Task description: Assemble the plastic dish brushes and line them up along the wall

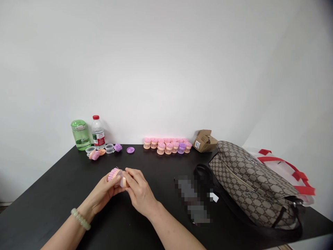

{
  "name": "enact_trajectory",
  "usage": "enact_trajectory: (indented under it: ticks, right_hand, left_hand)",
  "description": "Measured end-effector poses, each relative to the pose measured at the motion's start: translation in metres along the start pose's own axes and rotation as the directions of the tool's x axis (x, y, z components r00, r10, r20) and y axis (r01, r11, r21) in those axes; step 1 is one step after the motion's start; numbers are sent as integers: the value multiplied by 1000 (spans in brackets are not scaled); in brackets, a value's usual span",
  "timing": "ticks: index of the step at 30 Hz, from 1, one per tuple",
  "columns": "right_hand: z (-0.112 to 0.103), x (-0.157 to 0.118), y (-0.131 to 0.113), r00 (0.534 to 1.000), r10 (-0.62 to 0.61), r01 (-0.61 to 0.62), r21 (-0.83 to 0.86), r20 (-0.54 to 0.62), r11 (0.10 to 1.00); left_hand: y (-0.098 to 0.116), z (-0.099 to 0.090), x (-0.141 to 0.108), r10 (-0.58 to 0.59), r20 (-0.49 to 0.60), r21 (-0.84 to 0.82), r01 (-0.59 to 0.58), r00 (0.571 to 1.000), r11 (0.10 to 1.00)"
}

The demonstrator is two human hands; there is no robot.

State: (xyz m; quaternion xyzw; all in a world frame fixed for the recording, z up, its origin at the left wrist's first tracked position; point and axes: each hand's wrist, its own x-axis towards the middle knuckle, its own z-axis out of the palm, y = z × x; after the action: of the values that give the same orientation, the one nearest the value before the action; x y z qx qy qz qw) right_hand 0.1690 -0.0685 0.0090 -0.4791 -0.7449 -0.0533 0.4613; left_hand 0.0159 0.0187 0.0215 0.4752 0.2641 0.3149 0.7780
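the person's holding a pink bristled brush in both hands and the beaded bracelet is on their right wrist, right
Not quite: the beaded bracelet is at the wrist of the left hand, not the right hand, as the head view shows. The rest stands: both hands hold the pink-bristled brush.

1. Bright, even light washes the white wall, with no single source I can place.
2. Only a faint shadow lies beside the water bottle.
3. The black tabletop shows no hard glare.
4. My right hand looks slightly soft.
5. Wide-lens distortion slants the edges; the top right corner darkens.
6. Pixelated blur hides one object.
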Motion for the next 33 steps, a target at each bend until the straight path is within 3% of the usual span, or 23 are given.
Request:
enact_trajectory:
  ticks: [10, 16, 22, 29, 33]
  right_hand:
    - [-1, 0, -1, 999, -43, 43, -28, -17, 999]
    - [1, -1, 2, 988, 157, -157, -85, -7, 984]
    - [-1, 4, -1, 863, 491, -486, -67, 121, 871]
    - [2, 0, 6, 813, 563, -579, 99, 148, 809]
    - [5, -4, 10, 850, 495, -524, 190, 181, 830]
  left_hand:
    - [-1, -2, 1, -13, 3, -1, 13, 1000, 1000]
    - [3, 0, -4, 93, 1, 106, -93, 996, 990]
    - [1, 1, -5, 174, 62, 291, -185, 983, 939]
    - [-2, 4, -5, 153, 38, 226, -158, 987, 961]
    - [0, 6, -7, 163, 31, 114, -166, 986, 980]
